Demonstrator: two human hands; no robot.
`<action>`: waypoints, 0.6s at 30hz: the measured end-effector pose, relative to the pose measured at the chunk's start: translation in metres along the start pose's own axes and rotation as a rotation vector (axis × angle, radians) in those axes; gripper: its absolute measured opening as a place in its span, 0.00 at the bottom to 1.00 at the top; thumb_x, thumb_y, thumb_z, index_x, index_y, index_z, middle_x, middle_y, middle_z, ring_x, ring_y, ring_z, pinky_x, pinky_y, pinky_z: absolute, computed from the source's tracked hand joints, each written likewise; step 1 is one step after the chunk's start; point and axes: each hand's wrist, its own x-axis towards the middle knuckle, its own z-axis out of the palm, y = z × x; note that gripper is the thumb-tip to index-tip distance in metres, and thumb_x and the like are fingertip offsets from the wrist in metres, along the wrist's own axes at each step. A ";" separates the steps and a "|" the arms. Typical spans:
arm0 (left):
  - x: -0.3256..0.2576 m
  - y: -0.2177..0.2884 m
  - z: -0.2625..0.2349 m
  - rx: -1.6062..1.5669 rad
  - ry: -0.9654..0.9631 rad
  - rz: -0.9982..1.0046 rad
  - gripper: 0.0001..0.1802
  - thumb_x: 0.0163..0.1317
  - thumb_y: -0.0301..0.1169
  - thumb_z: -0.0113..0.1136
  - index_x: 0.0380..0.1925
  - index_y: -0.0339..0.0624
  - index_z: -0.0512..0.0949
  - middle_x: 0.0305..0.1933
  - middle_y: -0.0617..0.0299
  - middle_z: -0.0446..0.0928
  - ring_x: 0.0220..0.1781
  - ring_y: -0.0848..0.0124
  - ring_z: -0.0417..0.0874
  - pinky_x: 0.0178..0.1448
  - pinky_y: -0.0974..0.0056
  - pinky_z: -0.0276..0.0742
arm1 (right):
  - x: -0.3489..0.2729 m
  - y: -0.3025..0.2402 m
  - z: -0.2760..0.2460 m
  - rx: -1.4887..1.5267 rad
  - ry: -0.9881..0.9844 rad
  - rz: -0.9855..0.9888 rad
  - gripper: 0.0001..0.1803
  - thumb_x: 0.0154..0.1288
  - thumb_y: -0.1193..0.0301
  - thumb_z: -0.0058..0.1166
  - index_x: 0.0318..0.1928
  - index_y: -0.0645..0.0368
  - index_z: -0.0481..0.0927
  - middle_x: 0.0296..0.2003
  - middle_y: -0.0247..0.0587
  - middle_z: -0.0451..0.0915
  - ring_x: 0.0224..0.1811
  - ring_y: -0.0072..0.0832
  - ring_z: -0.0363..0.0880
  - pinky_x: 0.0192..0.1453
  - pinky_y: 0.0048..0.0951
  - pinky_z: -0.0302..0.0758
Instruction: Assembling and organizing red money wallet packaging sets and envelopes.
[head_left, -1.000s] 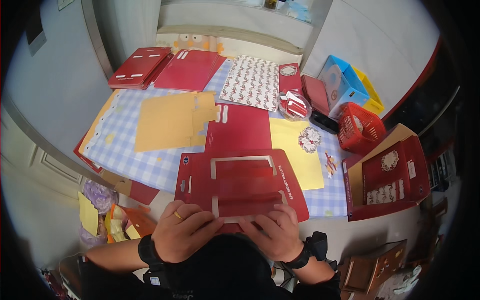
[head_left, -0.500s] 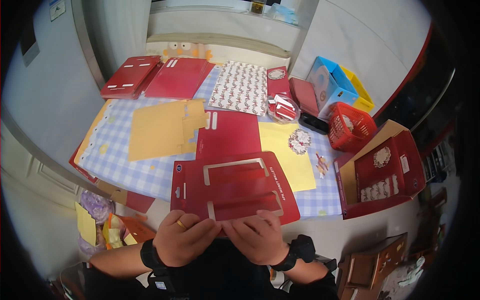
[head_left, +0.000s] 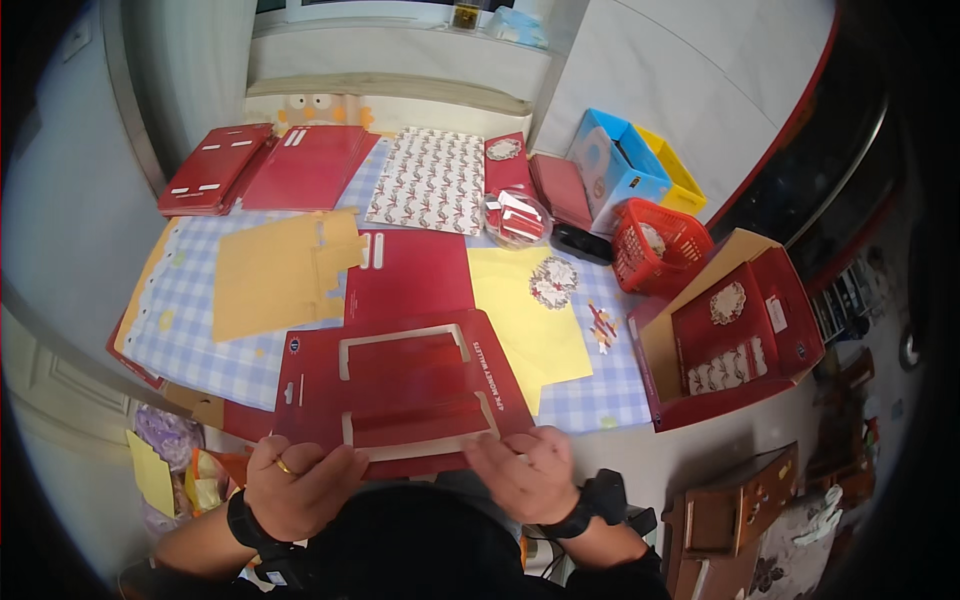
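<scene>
A red printed backing card (head_left: 405, 385) with a hang hole at its left side is held tilted over the near edge of the table. Two cream-coloured angular outlines mark its face, the nearer one partly covered by fingers. My left hand (head_left: 300, 488) is closed on the card's near left edge; a ring shows on one finger. Gripping the near right edge is my right hand (head_left: 522, 476), its thumb out to the side. Just beyond, a similar red card (head_left: 415, 285) lies on the table, partly overlapped by the held one, beside a yellow sheet (head_left: 510, 325).
Kraft card pieces (head_left: 265, 275) lie left on the checked tablecloth (head_left: 180, 300). Stacked red cards (head_left: 305, 170), a patterned sheet (head_left: 430, 180) and a clear tub (head_left: 515, 222) stand behind. Rightward are a red basket (head_left: 655, 255), a blue box (head_left: 620, 165) and an open red carton (head_left: 715, 340).
My hands have moved apart along the card's near edge, uncovering more of the nearer cream outline. The table now sits further left in view.
</scene>
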 end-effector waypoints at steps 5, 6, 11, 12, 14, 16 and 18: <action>-0.001 -0.003 0.005 -0.024 0.017 0.025 0.22 0.30 0.29 0.62 0.34 0.44 0.83 0.38 0.67 0.78 0.33 0.73 0.73 0.34 0.66 0.62 | -0.025 0.018 -0.013 -0.154 -0.013 0.084 0.19 0.48 0.73 0.55 0.45 0.55 0.82 0.39 0.29 0.80 0.36 0.23 0.72 0.44 0.27 0.64; -0.001 -0.003 0.005 -0.039 0.022 0.028 0.22 0.30 0.29 0.62 0.34 0.44 0.83 0.39 0.67 0.78 0.33 0.72 0.73 0.34 0.66 0.62 | -0.026 0.019 -0.014 -0.150 -0.009 0.089 0.19 0.48 0.74 0.56 0.45 0.55 0.82 0.39 0.29 0.80 0.35 0.24 0.73 0.44 0.27 0.64; -0.001 -0.004 0.003 -0.039 0.017 0.006 0.22 0.31 0.29 0.61 0.34 0.44 0.83 0.39 0.66 0.78 0.34 0.71 0.73 0.33 0.66 0.62 | -0.022 0.018 -0.012 -0.088 0.004 0.110 0.19 0.47 0.75 0.57 0.44 0.54 0.82 0.39 0.29 0.81 0.35 0.23 0.73 0.46 0.30 0.64; -0.001 -0.004 0.005 -0.059 0.030 -0.001 0.22 0.31 0.29 0.61 0.35 0.44 0.83 0.39 0.66 0.78 0.34 0.71 0.73 0.34 0.66 0.63 | -0.022 0.019 -0.012 -0.072 0.000 0.112 0.18 0.47 0.75 0.57 0.44 0.54 0.83 0.40 0.30 0.81 0.35 0.23 0.73 0.47 0.31 0.63; 0.000 -0.007 0.005 -0.073 0.019 0.004 0.21 0.32 0.29 0.62 0.34 0.44 0.83 0.39 0.66 0.78 0.34 0.71 0.73 0.34 0.65 0.63 | -0.023 0.019 -0.012 -0.059 -0.003 0.117 0.18 0.48 0.75 0.57 0.43 0.53 0.83 0.40 0.30 0.81 0.35 0.23 0.74 0.48 0.32 0.63; -0.002 -0.009 0.000 -0.071 0.005 -0.003 0.20 0.33 0.29 0.63 0.33 0.44 0.83 0.40 0.66 0.78 0.34 0.71 0.73 0.34 0.65 0.63 | -0.024 0.018 -0.012 -0.035 0.000 0.117 0.17 0.49 0.75 0.57 0.43 0.52 0.83 0.40 0.30 0.82 0.35 0.23 0.74 0.51 0.33 0.61; -0.005 -0.011 -0.006 -0.120 0.043 -0.084 0.18 0.35 0.29 0.64 0.33 0.45 0.83 0.41 0.67 0.79 0.35 0.72 0.73 0.34 0.64 0.63 | -0.023 0.018 -0.017 -0.039 0.012 0.110 0.17 0.49 0.75 0.57 0.43 0.52 0.83 0.40 0.30 0.82 0.36 0.23 0.74 0.51 0.33 0.61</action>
